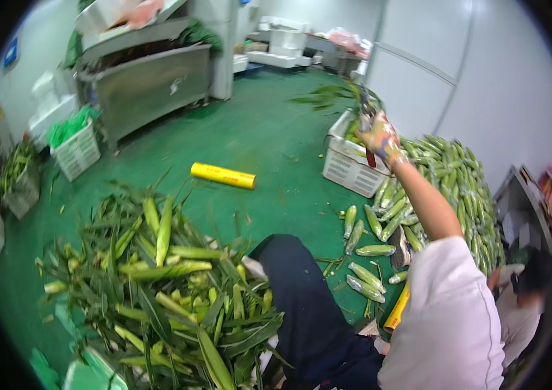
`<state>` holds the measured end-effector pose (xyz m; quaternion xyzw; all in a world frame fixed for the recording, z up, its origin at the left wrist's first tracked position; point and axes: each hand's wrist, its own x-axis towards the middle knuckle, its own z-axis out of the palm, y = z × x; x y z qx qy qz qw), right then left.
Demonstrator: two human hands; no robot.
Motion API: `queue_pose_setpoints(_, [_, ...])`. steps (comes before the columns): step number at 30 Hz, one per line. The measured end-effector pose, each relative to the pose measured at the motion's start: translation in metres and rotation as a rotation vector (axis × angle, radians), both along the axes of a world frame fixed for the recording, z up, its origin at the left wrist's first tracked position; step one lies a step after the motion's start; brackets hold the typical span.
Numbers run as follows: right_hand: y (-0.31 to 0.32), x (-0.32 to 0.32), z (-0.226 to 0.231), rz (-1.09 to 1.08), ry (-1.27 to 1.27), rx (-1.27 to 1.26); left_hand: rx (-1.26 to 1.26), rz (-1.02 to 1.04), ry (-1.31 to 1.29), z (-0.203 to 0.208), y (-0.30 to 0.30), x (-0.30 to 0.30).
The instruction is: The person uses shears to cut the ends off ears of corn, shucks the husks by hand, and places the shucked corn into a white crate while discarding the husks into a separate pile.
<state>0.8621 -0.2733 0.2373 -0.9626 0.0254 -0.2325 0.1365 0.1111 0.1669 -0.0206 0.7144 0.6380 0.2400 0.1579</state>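
My right hand [382,138], in a patterned work glove, is stretched far forward and closed around pruning shears [365,104]. Their blades point up and away, and a red handle shows below the glove. Long green corn leaves [328,96] stick out beside the blades; whether the shears grip them I cannot tell. Under the hand stands a white plastic crate [354,170], its contents partly hidden by the glove. Several plastic-wrapped ears of corn [367,277] lie on the floor below my right arm. My left hand is out of the picture.
A big heap of unwrapped corn in husks [165,260] lies left of my leg. Wrapped ears form a large pile [458,188] along the right wall. Yellow rolls [223,175] lie on the green floor [263,130]. Another person [520,305] is at the lower right.
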Motion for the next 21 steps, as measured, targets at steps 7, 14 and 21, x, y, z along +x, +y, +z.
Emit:
queue_pose_setpoints(7, [0.098, -0.097, -0.146, 0.636, 0.225, 0.260, -0.486, 0.213, 0.421, -0.194, 0.040, -0.136])
queue_pose_setpoints(14, [0.293, -0.322, -0.231, 1.265, 0.544, -0.311, -0.628, 0.552, 0.273, -0.232, 0.045, -0.136])
queue_pose_setpoints(21, [0.318, -0.299, -0.405, 1.689, 0.096, -0.365, -0.965, 0.488, 0.233, -0.265, 0.046, -0.111])
